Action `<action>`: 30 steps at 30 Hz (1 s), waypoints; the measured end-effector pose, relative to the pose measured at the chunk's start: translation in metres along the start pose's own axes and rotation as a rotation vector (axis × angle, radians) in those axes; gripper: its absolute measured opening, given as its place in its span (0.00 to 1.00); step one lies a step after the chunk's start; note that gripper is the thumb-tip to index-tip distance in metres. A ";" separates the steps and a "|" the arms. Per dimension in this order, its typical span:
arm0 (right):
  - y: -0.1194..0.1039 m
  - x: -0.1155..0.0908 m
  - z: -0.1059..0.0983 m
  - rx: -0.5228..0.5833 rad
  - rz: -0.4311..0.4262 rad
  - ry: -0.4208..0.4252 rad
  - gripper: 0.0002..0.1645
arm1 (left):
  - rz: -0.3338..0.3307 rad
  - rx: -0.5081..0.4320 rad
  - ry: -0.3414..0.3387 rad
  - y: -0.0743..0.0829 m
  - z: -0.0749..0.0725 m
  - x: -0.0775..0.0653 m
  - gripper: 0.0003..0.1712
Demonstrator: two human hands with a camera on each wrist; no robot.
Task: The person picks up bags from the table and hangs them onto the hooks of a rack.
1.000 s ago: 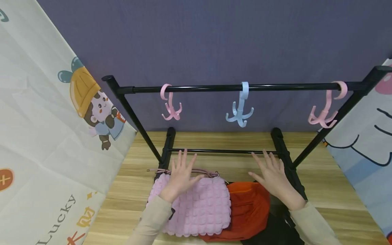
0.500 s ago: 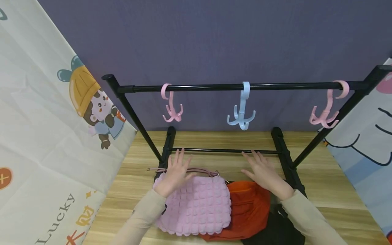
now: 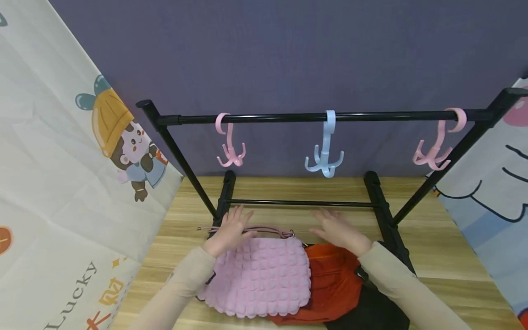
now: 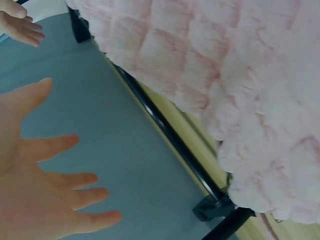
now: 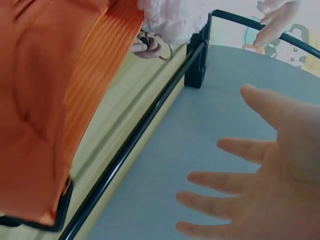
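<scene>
My left hand (image 3: 228, 233), fingers spread and holding nothing, is over the upper left corner of a pink puffy quilted bag (image 3: 264, 279). A thin pink cord strap (image 3: 268, 229) lies along that bag's far edge. My right hand (image 3: 339, 233) is also spread, just beyond an orange-red fabric bag (image 3: 332, 293) that lies partly under the pink one. Something black (image 3: 367, 311), partly hidden by my right sleeve, lies under the orange-red bag. The left wrist view shows the pink bag's puffy surface (image 4: 200, 60); the right wrist view shows the orange bag's ribbed band (image 5: 100, 75).
A black rack stands ahead, its top bar (image 3: 272, 118) carrying a pink hook (image 3: 232, 153) on the left, a blue hook (image 3: 326, 158) in the middle and another pink hook (image 3: 433, 156) on the right. Its lower bar (image 3: 297, 202) runs just beyond the hands, above the wooden surface (image 3: 453, 256).
Both hands have shifted left and their fingertips have drawn slightly nearer to me. The blue hook has turned or swayed a little. The bags have stayed in place.
</scene>
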State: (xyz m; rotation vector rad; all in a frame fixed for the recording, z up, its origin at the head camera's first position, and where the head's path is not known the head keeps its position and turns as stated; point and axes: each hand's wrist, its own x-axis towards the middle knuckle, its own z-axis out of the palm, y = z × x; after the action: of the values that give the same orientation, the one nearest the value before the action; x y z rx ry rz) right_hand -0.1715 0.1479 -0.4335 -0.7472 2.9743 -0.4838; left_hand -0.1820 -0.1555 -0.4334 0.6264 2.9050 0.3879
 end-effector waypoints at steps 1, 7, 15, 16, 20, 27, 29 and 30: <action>-0.001 0.003 0.001 -0.005 -0.005 -0.013 0.32 | -0.003 -0.006 -0.008 -0.001 0.000 0.001 0.38; -0.010 0.020 0.002 0.043 -0.003 -0.139 0.32 | 0.005 0.001 -0.043 -0.006 0.001 0.005 0.35; -0.021 0.041 0.012 0.131 0.017 -0.246 0.28 | -0.007 -0.003 -0.117 -0.014 0.002 0.012 0.33; -0.022 0.044 0.013 0.134 0.013 -0.252 0.28 | -0.012 0.005 -0.129 -0.014 0.002 0.012 0.33; -0.027 0.053 0.020 0.145 -0.008 -0.286 0.27 | -0.025 0.028 -0.169 -0.015 0.002 0.013 0.32; -0.032 0.066 0.034 0.198 0.060 -0.393 0.28 | -0.041 0.076 -0.206 -0.024 0.009 0.015 0.30; -0.033 0.069 0.039 0.203 0.077 -0.419 0.27 | -0.047 0.077 -0.200 -0.026 0.011 0.015 0.28; -0.034 0.070 0.042 0.200 0.078 -0.433 0.27 | -0.052 0.074 -0.197 -0.028 0.013 0.016 0.28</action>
State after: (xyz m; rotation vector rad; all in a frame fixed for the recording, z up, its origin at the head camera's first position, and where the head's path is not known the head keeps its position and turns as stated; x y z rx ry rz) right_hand -0.2130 0.0750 -0.4601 -0.6208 2.5008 -0.5270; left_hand -0.2047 -0.1703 -0.4546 0.5633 2.7513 0.2006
